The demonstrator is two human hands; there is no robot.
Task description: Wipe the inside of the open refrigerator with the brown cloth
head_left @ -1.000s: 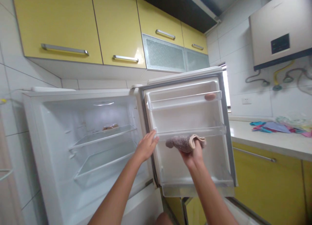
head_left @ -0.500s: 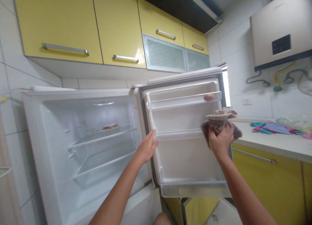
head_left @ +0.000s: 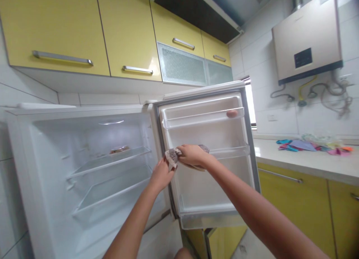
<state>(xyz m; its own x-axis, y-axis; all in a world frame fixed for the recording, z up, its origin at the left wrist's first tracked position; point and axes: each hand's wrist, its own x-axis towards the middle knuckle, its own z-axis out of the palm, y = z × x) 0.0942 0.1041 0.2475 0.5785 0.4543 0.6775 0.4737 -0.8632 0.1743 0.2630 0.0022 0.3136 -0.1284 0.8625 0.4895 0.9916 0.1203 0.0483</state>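
A crumpled brown and beige cloth [head_left: 171, 157] is bunched under my right hand [head_left: 193, 155], whose fingers are closed on it. Hand and cloth are at the middle shelf [head_left: 230, 152] of the open fridge door [head_left: 207, 184], towards its hinge side. My left hand [head_left: 162, 173] is at that shelf's left end, with bent fingers right against the cloth. Whether it grips the shelf end or the cloth is hidden. An egg-like brownish object [head_left: 232, 113] sits in the top door shelf [head_left: 196, 121].
Inside the white fridge [head_left: 50, 176], a small package [head_left: 119, 150] lies on the upper glass shelf [head_left: 109, 162]. Yellow cabinets [head_left: 56, 31] hang above. On the right, colourful cloths [head_left: 304, 145] lie on a counter [head_left: 269, 151] below a water heater [head_left: 307, 42].
My right hand has carried the cloth leftwards across the door to beside my left hand. My left hand stays by the shelf's left end. The view has shifted slightly right.
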